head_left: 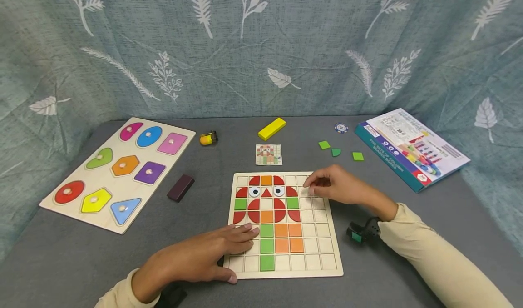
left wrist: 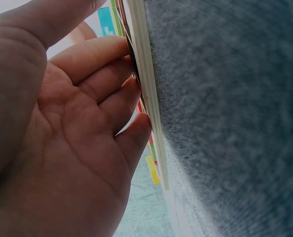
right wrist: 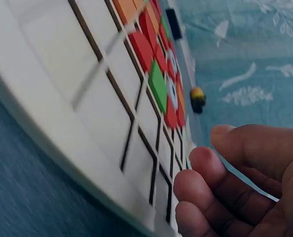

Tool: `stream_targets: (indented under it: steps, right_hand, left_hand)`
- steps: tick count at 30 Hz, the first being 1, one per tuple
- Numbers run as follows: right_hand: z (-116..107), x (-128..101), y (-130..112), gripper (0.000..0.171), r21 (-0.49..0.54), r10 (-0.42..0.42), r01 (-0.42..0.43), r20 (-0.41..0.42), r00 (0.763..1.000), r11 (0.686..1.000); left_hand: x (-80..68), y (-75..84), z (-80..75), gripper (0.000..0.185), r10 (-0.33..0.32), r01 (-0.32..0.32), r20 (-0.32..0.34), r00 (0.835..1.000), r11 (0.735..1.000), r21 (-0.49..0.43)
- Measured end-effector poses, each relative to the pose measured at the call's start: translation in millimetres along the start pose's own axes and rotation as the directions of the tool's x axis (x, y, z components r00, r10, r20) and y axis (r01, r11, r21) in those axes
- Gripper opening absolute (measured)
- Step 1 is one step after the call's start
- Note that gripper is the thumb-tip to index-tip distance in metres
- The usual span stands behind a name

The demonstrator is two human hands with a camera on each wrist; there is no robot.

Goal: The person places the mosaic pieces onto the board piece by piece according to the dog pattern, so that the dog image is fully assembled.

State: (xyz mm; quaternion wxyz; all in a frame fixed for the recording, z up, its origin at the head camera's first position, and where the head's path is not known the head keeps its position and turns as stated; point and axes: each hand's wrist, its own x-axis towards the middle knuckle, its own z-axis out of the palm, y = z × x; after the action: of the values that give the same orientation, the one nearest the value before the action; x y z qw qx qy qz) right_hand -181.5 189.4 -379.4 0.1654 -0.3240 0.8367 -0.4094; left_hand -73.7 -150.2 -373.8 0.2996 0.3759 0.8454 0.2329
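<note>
A wooden grid board point(head_left: 323, 253) lies in the middle of the grey table, with an owl of red, orange and green tiles point(head_left: 266, 208) laid in its left half. My left hand point(head_left: 239, 236) lies flat on the board's lower left corner with its fingers straight; the left wrist view shows those fingers point(left wrist: 102, 89) against the board's edge point(left wrist: 149, 98). Curled fingers of my right hand point(head_left: 313, 188) touch the bare cells at the board's upper right. In the right wrist view this hand point(right wrist: 210, 173) curls just over the board point(right wrist: 87, 98), and I see nothing between thumb and fingers.
A small pattern card point(head_left: 268, 154) and three loose green pieces point(head_left: 336, 152) lie behind the board. A shape puzzle point(head_left: 118, 171) and a dark block point(head_left: 180, 187) sit left. At the back are a yellow block point(head_left: 271, 128), a toy car point(head_left: 208, 138), a chip point(head_left: 341, 127) and a box point(head_left: 410, 146).
</note>
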Motion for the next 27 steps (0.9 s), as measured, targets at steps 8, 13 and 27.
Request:
stream_targets:
  steps: [8,13,27]
  right_hand:
    - [-17.4,8.7,16.9,0.015,-0.047,0.046,-0.052,-0.125,0.991,0.998]
    - [-28.3,10.1,24.5,0.015,-0.133,0.077,-0.107,-0.210,0.975,0.985]
    - [-51.3,11.5,48.2,0.029,-0.294,0.084,-0.193,-0.346,0.935,0.936]
  left_hand:
    - [-1.3,0.0,0.2,0.068,0.014,-0.014,-0.004,1.000,1.000,-0.001]
    - [-1.6,0.4,0.7,0.069,0.008,-0.008,-0.011,1.000,1.000,-0.007]
    - [-3.0,-1.5,1.6,0.069,0.033,-0.033,-0.020,0.999,0.999,0.004]
